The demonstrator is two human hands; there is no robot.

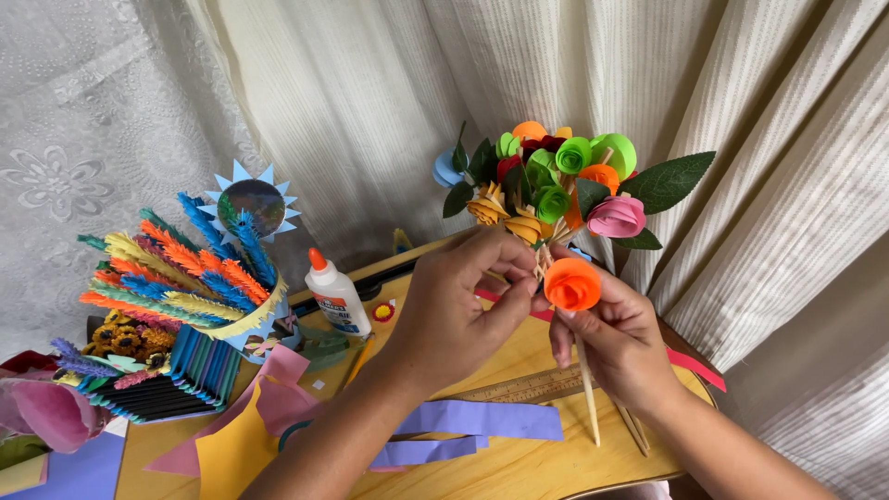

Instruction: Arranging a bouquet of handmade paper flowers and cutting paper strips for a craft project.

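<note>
My right hand [613, 341] grips the wooden stems of a paper-flower bouquet [554, 181] with green, orange, pink and yellow rolled blooms and dark green leaves. An orange paper rose [572, 283] on a wooden stick [589, 393] rests against that hand's fingers, its stick pointing down. My left hand [460, 306] pinches at the stems just left of the orange rose, thumb and fingers closed near the flower's base. Both hands hover above a small wooden table [519, 463].
A white glue bottle with an orange cap [334, 294] stands at the table's back. Purple paper strips [482, 421], pink and yellow sheets [245, 431], a wooden ruler [528, 389] lie on top. A colourful paper fan craft [176, 278] sits left. Curtains hang behind.
</note>
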